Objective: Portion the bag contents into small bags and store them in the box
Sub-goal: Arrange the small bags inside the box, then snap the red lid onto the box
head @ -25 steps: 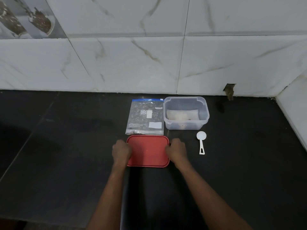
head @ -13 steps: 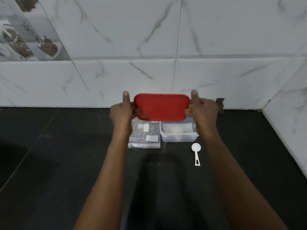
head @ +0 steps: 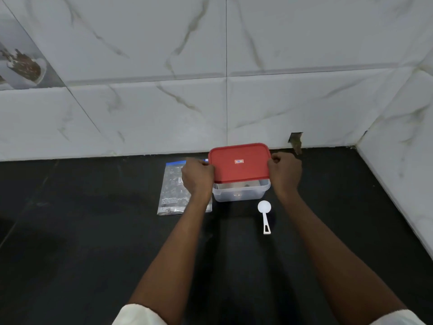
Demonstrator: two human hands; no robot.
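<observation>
Soft, even indoor light comes from above and behind the camera. It leaves the white tiled wall (head: 304,102) pale grey and the black desk (head: 70,231) dim, with a broad soft shadow down its middle. Tile lines bow at the wide-angle edges, and print on the bag (head: 171,191) blurs.

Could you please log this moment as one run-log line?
left hand, right hand: grip red lid | lid: over clear box, not seated | scoop: beside box

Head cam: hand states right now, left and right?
Left hand: closed, gripping the left end of the red lid.
Right hand: closed, gripping the lid's right end, over the clear box.
</observation>
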